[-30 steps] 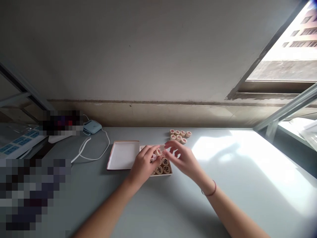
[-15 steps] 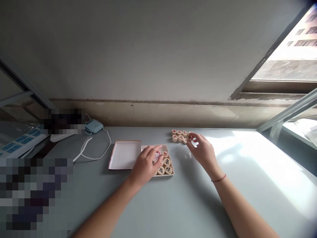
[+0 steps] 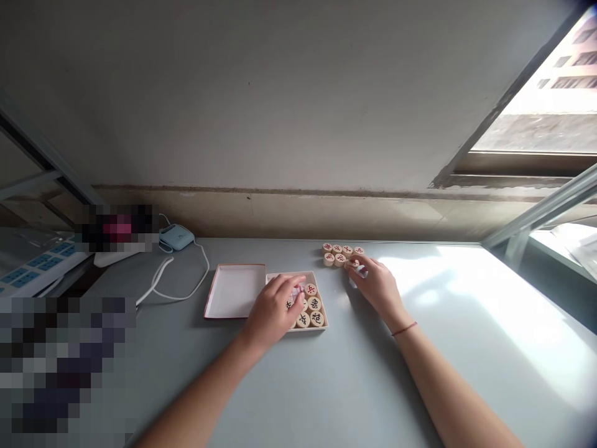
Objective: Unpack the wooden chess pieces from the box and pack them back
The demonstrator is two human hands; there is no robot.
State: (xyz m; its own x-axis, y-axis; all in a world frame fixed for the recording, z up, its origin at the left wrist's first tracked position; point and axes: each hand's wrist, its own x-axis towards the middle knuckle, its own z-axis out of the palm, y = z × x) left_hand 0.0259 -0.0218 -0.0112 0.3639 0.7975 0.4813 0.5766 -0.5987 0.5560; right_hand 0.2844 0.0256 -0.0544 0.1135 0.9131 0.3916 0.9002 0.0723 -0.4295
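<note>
My right hand (image 3: 377,287) pinches a round wooden xiangqi piece (image 3: 353,263) at the right end of the front row on the table. Two rows of xiangqi pieces (image 3: 340,259) with red characters lie beside it, faces up. Over the shallow open box (image 3: 321,286) rests my left hand (image 3: 273,306), its thumb and forefinger apart, with nothing visible between them. Inside the box several pieces (image 3: 315,304) show mostly black characters, one (image 3: 310,289) a red one. The left hand covers the box's left part.
The white-lined box lid (image 3: 237,291) lies left of the box. Farther left are a light blue device (image 3: 177,237), a white cable (image 3: 205,274) and a power strip (image 3: 40,264). A wall (image 3: 280,214) closes off the table's back edge. Sunlight falls on the right side.
My right hand has moved slightly left and down, bringing its piece to the end of the front row. The back row's right-hand piece now shows fully. My left hand has stayed put.
</note>
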